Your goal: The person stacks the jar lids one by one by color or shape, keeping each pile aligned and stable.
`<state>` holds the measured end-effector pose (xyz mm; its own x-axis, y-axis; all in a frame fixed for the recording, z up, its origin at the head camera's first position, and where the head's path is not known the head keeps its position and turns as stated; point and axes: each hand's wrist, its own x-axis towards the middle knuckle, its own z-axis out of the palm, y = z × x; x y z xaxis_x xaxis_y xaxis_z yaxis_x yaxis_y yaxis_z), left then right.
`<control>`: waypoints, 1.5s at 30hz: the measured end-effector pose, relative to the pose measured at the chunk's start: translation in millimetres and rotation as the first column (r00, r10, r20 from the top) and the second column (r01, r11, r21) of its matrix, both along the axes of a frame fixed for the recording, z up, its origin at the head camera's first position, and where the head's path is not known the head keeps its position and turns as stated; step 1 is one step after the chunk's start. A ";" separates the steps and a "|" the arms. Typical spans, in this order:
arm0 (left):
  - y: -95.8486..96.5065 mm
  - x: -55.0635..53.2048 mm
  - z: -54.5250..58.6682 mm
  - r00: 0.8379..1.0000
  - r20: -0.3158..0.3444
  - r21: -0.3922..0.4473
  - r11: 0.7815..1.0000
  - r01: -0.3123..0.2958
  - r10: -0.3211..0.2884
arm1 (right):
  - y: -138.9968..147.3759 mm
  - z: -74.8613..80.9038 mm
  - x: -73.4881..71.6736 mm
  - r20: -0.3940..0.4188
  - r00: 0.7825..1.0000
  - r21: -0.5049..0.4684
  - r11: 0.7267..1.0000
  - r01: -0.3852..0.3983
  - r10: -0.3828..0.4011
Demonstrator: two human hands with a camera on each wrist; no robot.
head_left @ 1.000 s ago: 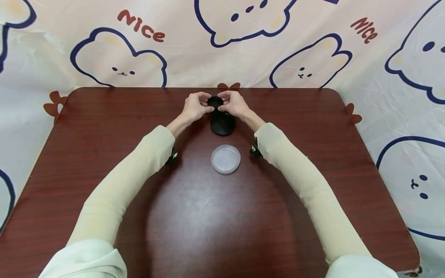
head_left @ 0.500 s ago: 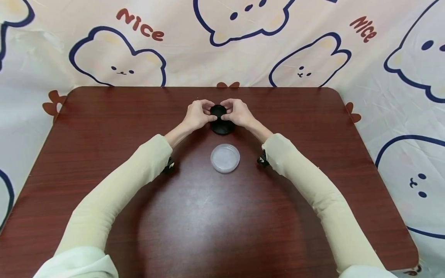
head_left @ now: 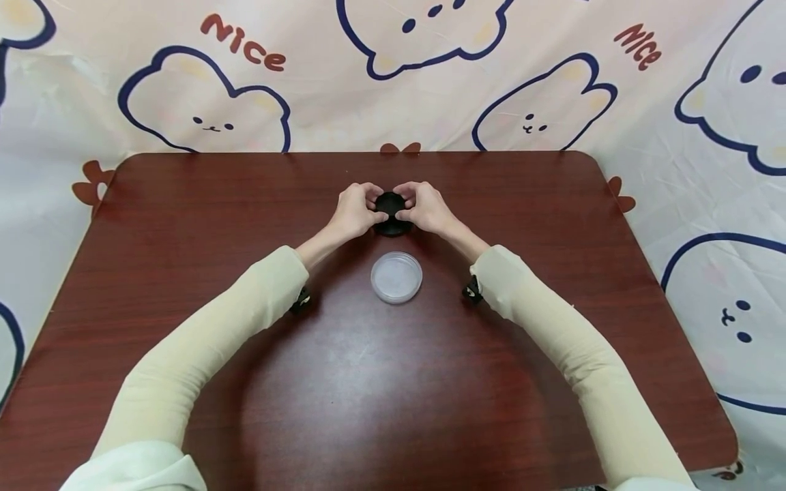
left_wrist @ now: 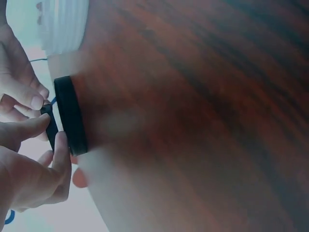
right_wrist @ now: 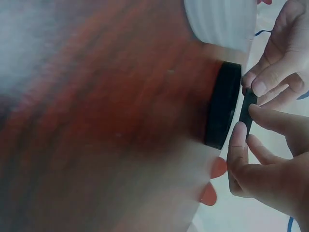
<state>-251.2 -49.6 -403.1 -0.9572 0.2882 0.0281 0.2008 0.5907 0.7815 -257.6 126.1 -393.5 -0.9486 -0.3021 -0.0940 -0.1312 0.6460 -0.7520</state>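
Both hands pinch a small black round disc (head_left: 389, 202) from its two sides. My left hand (head_left: 354, 213) holds its left edge and my right hand (head_left: 428, 208) its right edge, thumbs toward me. Just beneath it, a wider black round disc (head_left: 393, 230) lies on the table, partly covered in the head view. Both wrist views show the small disc (left_wrist: 51, 131) a narrow gap above the thick-rimmed wider one (right_wrist: 224, 106). Nearer to me stands a clear round container (head_left: 396, 277), whose ribbed, translucent side (right_wrist: 222, 24) shows in the right wrist view.
A dark red-brown wooden table (head_left: 362, 382) with rounded corners lies beneath everything. Its far edge meets a pale cloth (head_left: 344, 109) printed with cartoon outlines, which also hangs along both sides. Small dark devices (head_left: 473, 290) sit under the sleeve cuffs.
Both hands have brought the small black disc toward me, from behind the wider disc to over it. The wider disc and the clear container stay in place.
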 end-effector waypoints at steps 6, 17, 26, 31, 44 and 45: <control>1.6 -1.1 -5.6 1.000 0.001 -0.016 1.000 0.013 -0.013 | 1.5 -8.1 -0.3 0.000 1.000 0.003 1.000 0.007 -0.007; 1.4 -4.3 -2.1 0.998 -0.008 -0.093 0.994 0.056 -0.057 | 1.4 -12.2 -1.4 -0.013 1.000 0.011 1.000 -0.017 0.017; 3.4 -5.9 -3.1 0.992 -0.039 -0.158 0.981 0.110 -0.118 | -0.1 -12.7 -1.5 -0.033 0.999 0.069 0.997 -0.040 0.042; 5.2 -3.8 -0.3 0.990 -0.049 -0.192 0.974 0.122 -0.134 | -0.8 -11.5 -1.6 -0.072 0.994 0.111 0.991 -0.069 0.077; 7.2 -2.1 1.5 0.991 -0.031 -0.248 0.962 0.116 -0.128 | -3.6 -10.5 1.7 -0.124 0.985 0.162 0.982 -0.096 0.116; 7.5 -1.9 1.9 0.991 -0.031 -0.249 0.961 0.117 -0.128 | -3.5 -10.8 1.7 -0.131 0.984 0.167 0.981 -0.098 0.120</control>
